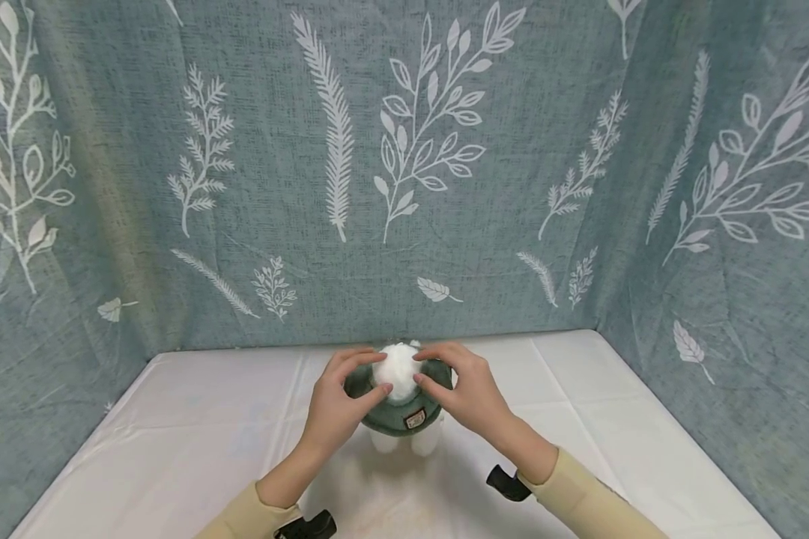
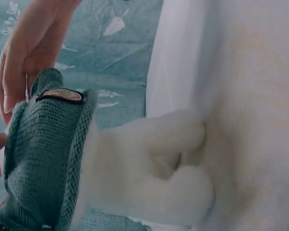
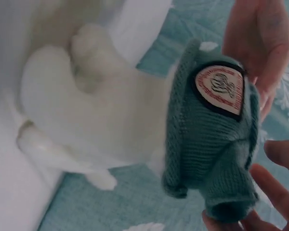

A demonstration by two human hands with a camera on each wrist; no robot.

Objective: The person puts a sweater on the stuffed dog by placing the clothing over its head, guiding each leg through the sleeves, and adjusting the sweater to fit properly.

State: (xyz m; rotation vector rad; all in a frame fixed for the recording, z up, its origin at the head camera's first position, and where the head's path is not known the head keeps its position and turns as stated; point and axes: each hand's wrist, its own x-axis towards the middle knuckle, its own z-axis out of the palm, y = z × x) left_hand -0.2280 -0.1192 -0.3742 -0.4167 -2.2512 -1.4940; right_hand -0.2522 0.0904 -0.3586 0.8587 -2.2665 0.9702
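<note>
A white plush toy [image 3: 130, 115] stands on its feet on the white-covered table, dressed in a green knitted sweater [image 2: 48, 159] with a badge [image 3: 220, 89] on it. Seen from above, its fluffy white top [image 1: 398, 372] pokes through the collar. My left hand [image 1: 337, 397] curves around one side of the sweater, thumb and fingertips at the neck opening. On the opposite side my right hand [image 1: 468, 389] holds the sweater likewise, fingertips against the collar. One short sleeve [image 3: 231, 197] shows its round opening in the right wrist view. Some fingers are hidden behind the knit.
A white cloth [image 1: 209, 442] with fold creases covers the table. Blue-green curtains [image 1: 263, 180] printed with white leaves hang behind it and along both sides. A black wrist-camera strap [image 1: 508, 483] sits at my right cuff.
</note>
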